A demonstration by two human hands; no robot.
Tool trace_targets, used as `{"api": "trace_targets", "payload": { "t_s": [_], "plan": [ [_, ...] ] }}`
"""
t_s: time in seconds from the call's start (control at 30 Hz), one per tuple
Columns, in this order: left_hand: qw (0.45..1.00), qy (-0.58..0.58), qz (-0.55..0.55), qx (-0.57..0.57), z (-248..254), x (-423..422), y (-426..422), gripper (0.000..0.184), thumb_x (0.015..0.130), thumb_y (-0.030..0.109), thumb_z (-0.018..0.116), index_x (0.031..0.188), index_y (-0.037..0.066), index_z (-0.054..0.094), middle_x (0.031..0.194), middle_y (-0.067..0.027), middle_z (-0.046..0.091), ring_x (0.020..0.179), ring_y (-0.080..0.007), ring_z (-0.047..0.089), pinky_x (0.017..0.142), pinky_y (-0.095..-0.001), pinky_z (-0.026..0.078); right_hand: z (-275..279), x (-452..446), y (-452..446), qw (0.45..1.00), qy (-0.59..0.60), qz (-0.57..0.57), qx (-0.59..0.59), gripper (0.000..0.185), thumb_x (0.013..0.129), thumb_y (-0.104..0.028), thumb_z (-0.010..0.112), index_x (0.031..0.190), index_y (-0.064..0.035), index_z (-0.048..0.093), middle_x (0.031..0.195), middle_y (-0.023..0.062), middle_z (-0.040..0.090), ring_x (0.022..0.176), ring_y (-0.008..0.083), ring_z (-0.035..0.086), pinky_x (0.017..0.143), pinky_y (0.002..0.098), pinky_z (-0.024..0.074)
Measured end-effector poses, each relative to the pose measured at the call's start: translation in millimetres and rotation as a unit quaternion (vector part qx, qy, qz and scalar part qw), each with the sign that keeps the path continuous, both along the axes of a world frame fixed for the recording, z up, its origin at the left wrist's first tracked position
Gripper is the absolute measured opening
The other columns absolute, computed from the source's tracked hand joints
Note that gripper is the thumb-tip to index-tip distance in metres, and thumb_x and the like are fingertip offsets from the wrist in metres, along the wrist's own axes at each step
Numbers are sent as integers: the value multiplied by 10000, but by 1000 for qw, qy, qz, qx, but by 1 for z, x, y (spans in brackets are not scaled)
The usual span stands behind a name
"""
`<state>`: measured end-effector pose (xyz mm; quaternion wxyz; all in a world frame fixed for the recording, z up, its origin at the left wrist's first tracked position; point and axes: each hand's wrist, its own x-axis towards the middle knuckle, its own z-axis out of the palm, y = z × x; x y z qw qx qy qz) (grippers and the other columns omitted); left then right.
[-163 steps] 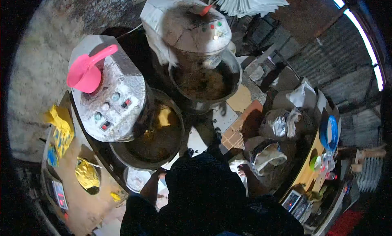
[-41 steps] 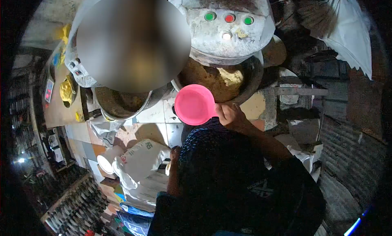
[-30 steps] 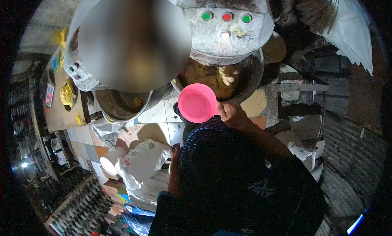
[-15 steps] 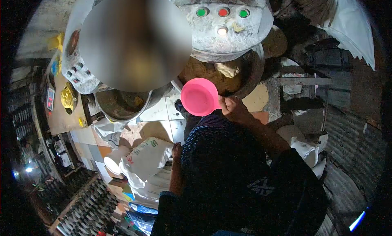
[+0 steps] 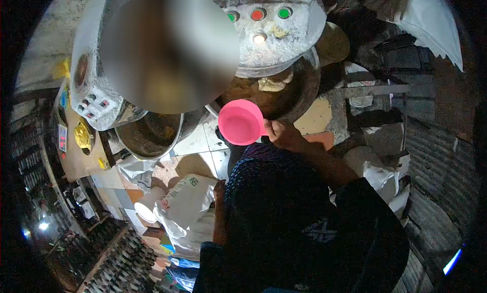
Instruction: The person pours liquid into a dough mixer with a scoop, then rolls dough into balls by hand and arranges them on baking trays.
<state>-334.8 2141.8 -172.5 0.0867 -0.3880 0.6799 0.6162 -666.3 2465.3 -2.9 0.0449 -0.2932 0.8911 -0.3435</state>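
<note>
My right hand (image 5: pixel 282 134) is closed around the short handle of a pink plastic dipper (image 5: pixel 240 122). The dipper is held level at the near rim of a large mixer bowl (image 5: pixel 310 79); whether anything lies inside it I cannot tell. A brown mass (image 5: pixel 271 101) with a paler lump of dough (image 5: pixel 275 82) on top sits in that bowl, under the whitish mixer head (image 5: pixel 274 54). Low at my side, my left hand (image 5: pixel 219 190) is beside a white printed sack (image 5: pixel 187 199); its fingers are small and dark, so their pose is unclear.
Left of the mixer stands a second bowl (image 5: pixel 152 135) with brown residue. A wooden table (image 5: pixel 76 161) carries a yellow bag (image 5: pixel 82 134) and a digital scale (image 5: pixel 62 138). A white bucket (image 5: pixel 147 210) stands by the sack. A blurred disc covers part of the upper view.
The view has shifted slightly, so the mixers appear further left. My right hand still holds the dipper near the bowl's rim. My left hand stays low by the sack.
</note>
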Motion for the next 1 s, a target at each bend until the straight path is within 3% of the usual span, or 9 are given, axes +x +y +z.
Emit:
{"api": "trace_targets", "payload": {
  "t_s": [0.13,0.27,0.33,0.5,0.63,0.7,0.77,0.9,1.0],
  "plan": [
    [975,-80,-172,-117,-27,18,-20,366,865,372,577,998,35,626,897,-78,643,826,-155,587,714,-283,465,-5,-1,4,983,162,54,68,233,911,-166,454,926,44,555,585,136,452,502,272,493,461,421,376],
    [998,0,-19,61,-41,32,-17,384,825,396,612,1012,61,633,832,-98,636,742,-164,588,669,-275,460,3,-4,-2,996,-63,-52,-22,261,905,-193,466,778,22,544,544,139,436,488,291,487,453,420,376],
    [997,25,-71,-28,-23,22,-11,381,817,391,617,989,52,638,801,-90,631,717,-159,578,655,-276,455,18,-9,-2,985,-155,-68,-24,286,905,-208,470,735,12,540,527,144,426,482,296,484,449,416,373],
    [962,-185,-165,-116,6,-8,-6,329,822,359,608,909,45,656,754,-76,627,680,-151,562,638,-282,446,-4,-4,-2,999,42,-21,-8,189,882,-163,486,891,0,580,565,127,450,499,281,486,453,406,378],
    [964,-187,-143,-121,3,-12,-4,296,825,335,602,859,46,660,759,-101,634,682,-167,576,630,-309,450,23,-8,3,990,-136,-14,28,226,833,-104,516,1005,33,563,590,88,463,514,239,499,451,379,398],
    [961,-189,-157,-128,-9,-4,-10,291,823,336,608,865,53,662,765,-107,636,682,-171,578,633,-317,452,17,-5,7,995,62,38,70,265,801,-88,531,1022,56,555,596,66,464,523,217,505,451,360,411],
    [798,85,-425,-418,-32,12,-20,305,811,349,629,865,50,660,766,-112,636,680,-172,577,631,-328,451,19,-6,9,987,123,56,83,290,791,-82,536,1038,69,549,599,56,463,531,206,509,452,348,420],
    [949,-82,-208,-221,-20,9,-12,233,833,287,603,800,61,647,719,-109,620,675,-227,586,620,-351,463,-22,2,5,990,118,40,63,300,788,-85,541,1042,74,546,604,53,463,536,201,513,446,347,419],
    [964,-173,-118,-162,6,-12,1,209,849,248,586,754,69,639,686,-106,608,669,-263,590,615,-362,470,5,-6,8,980,159,68,101,274,801,-108,546,1023,52,557,581,60,463,513,215,513,436,365,407]
  ]
}}
